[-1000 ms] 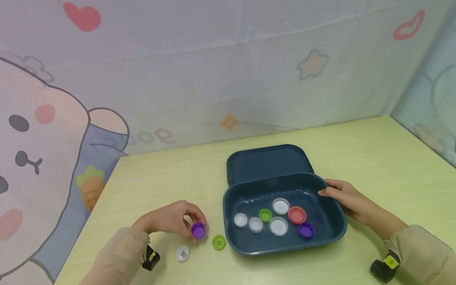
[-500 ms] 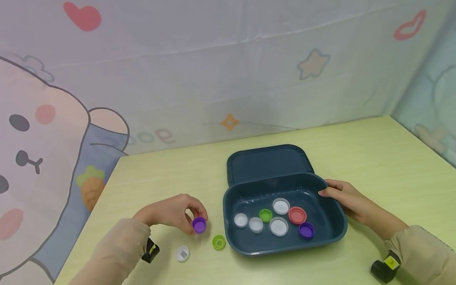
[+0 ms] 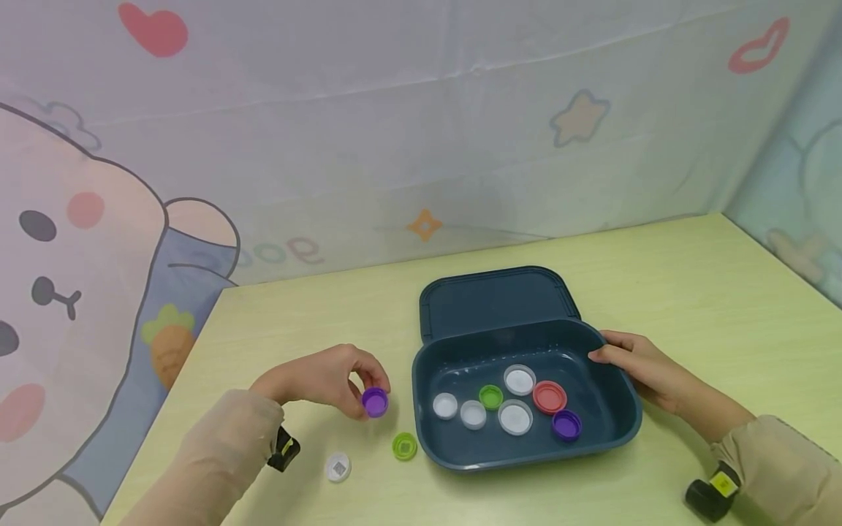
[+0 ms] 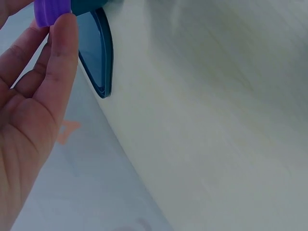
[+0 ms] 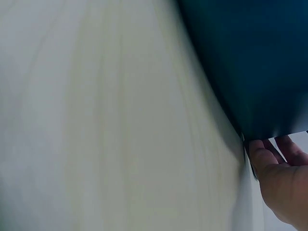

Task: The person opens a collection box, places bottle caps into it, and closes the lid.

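Note:
My left hand pinches a purple bottle cap between thumb and fingers, left of the dark blue box. In the left wrist view the same purple cap shows at the fingertips. My right hand grips the box's right rim, thumb over the edge; the right wrist view shows that hand at the box's corner. Inside the box lie several caps: a red cap, a green cap, a purple cap and several white or clear ones.
A white cap and a green cap lie on the pale yellow table in front of my left hand. Behind the box is its dark blue lid, lying flat. A printed cloth hangs along the table's back edge.
My left hand has moved up and slightly right with the purple cap, away from the white cap on the table. The right hand and the box have stayed put.

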Demonstrator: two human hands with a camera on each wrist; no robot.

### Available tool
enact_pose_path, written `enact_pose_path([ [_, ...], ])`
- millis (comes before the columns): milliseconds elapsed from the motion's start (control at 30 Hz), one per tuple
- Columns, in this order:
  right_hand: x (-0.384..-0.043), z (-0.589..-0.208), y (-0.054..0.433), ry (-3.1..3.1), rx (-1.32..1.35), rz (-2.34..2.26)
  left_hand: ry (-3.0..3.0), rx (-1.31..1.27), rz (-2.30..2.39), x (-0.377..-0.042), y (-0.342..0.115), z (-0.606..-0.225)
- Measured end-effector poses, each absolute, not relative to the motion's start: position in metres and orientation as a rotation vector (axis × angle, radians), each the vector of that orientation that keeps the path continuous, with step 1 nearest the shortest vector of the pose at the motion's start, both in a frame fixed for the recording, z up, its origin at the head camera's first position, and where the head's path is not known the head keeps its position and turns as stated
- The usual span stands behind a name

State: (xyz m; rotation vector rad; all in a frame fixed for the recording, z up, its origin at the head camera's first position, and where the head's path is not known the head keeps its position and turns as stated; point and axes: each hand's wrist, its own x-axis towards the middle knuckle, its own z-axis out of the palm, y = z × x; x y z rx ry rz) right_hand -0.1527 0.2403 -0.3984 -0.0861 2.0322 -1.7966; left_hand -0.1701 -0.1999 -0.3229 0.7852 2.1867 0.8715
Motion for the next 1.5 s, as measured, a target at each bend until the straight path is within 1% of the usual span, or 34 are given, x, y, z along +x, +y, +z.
enact_pose_path([
  [733,-0.151,-0.399,0.240,2.000,-0.106,-1.822,2.203,0.834,0.852,-0.183,-0.178,-0.301],
  [1500,-0.154,-0.399,0.241,1.986,-0.101,-1.816,2.192,0.901,0.839,-0.193,-0.154,-0.296],
])
